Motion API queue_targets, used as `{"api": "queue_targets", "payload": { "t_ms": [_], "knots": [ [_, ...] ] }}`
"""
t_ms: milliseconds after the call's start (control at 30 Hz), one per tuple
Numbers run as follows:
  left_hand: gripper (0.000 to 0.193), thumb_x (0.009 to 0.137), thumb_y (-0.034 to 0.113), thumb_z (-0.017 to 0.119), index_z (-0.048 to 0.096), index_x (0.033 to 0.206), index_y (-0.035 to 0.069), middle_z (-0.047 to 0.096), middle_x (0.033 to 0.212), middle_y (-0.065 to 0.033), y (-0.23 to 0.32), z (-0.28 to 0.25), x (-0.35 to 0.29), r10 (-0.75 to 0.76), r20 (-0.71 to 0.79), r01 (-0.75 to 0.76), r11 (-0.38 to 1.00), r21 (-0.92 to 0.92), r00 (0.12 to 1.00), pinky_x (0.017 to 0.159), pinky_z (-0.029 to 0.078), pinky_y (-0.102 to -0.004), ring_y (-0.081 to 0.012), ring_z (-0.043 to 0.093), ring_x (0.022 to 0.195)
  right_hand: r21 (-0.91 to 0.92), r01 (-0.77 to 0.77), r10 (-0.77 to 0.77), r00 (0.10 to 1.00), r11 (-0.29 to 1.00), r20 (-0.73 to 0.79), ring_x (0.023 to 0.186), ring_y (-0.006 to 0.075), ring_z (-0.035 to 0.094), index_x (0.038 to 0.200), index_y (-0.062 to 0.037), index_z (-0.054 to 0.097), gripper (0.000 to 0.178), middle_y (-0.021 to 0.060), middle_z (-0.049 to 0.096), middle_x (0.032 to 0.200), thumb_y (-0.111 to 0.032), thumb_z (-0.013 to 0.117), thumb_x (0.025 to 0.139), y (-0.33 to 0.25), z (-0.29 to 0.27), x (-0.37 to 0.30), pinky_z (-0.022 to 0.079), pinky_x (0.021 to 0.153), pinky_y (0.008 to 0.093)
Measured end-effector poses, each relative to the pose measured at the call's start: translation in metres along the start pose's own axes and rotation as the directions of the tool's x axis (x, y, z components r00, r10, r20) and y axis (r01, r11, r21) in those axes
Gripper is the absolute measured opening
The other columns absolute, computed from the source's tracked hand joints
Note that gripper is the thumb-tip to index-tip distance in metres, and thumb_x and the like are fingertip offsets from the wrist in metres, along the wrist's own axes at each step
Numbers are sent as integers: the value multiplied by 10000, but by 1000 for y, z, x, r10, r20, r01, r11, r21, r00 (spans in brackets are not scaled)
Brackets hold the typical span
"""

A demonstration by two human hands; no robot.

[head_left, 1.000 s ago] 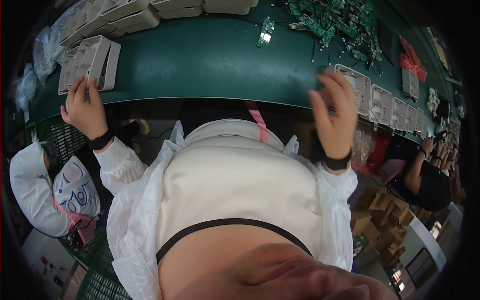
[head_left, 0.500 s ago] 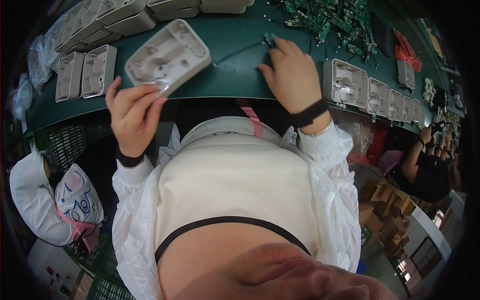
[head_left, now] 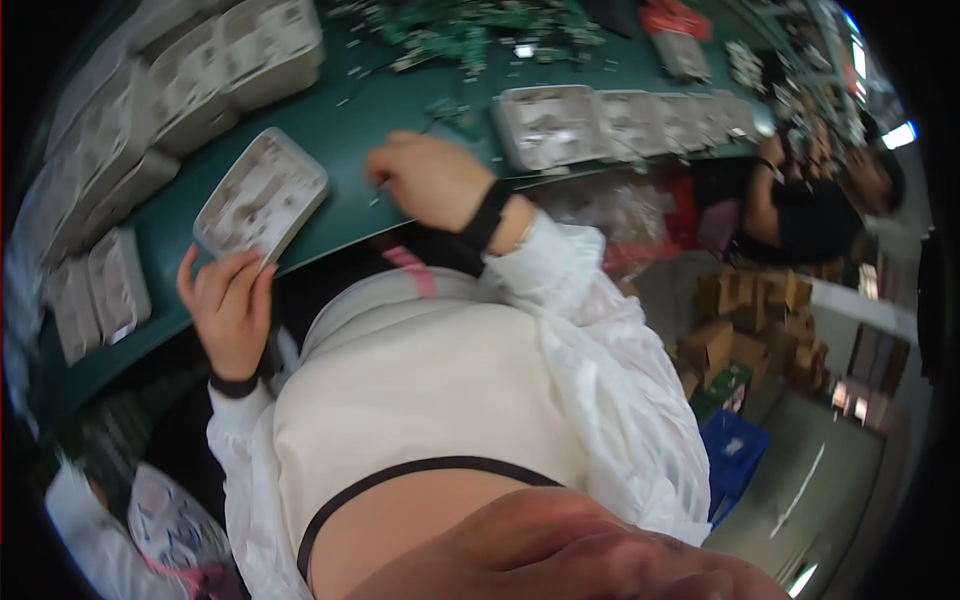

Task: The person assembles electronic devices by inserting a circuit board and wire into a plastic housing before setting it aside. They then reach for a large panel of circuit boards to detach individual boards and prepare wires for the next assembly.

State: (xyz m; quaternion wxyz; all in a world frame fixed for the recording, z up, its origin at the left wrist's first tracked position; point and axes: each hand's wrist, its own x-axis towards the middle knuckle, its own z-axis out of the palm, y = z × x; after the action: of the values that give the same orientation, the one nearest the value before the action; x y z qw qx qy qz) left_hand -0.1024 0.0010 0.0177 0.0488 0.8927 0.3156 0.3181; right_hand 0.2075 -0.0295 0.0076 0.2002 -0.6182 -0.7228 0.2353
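Observation:
A light grey plastic housing point(head_left: 262, 195), an open shallow shell with moulded posts inside, lies at a slant near the bench's front edge. My left hand point(head_left: 232, 310) grips its near end, fingers on the rim. To the right of the shell my right hand point(head_left: 430, 180) hovers over the bench, fingers curled together and smeared by motion. Whatever they may hold cannot be made out. Just beyond that hand lies a small green circuit board point(head_left: 455, 118) with a thin dark wire.
Similar housings point(head_left: 545, 130) stand in a row at the right, and stacked ones point(head_left: 270, 50) fill the far left. Wired circuit boards point(head_left: 470, 35) are heaped at the back. A co-worker point(head_left: 810, 205) sits at far right, near cardboard boxes point(head_left: 735, 310).
The view has swung to the right. The housing has come down flatter in my left hand. My right hand has drawn back from the small circuit board, and its fingers have curled in.

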Motion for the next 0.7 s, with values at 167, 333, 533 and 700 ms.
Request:
{"api": "queue_targets", "payload": {
  "t_ms": [167,333,533,700],
  "knots": [
    [161,848,54,806,721,983,35,715,1063,-61,-8,7,-16,18,29,-19,1000,23,999,1125,402,-539,-263,670,981,68,14,-6,992,998,-125,931,346,661,936,-80,725,85,130,651,986,-78,715,852,-11,-6,-11,539,793,426],
    [239,843,74,819,706,1051,40,667,1196,-95,-12,15,-18,14,34,-15,999,38,999,1135,388,-551,-291,629,1115,444,177,-46,956,879,-289,946,275,684,931,-36,728,62,108,667,1025,-60,736,874,-16,-18,-27,552,811,359],
    [705,778,115,883,559,1402,66,504,1467,-184,2,12,-9,-265,-32,265,964,-6,964,1178,341,-508,-366,487,1369,803,111,121,968,586,-222,1004,209,702,994,2,699,62,91,688,1086,-3,689,933,-6,-19,-35,559,828,297],
    [982,736,89,895,369,1565,60,424,1546,-223,-3,16,-11,-477,99,486,839,-245,873,1200,312,-461,-392,419,1434,993,-35,327,945,109,-2,1063,209,703,1172,32,633,215,125,681,1111,16,675,962,-2,-22,-32,573,865,271]
  ]
}}
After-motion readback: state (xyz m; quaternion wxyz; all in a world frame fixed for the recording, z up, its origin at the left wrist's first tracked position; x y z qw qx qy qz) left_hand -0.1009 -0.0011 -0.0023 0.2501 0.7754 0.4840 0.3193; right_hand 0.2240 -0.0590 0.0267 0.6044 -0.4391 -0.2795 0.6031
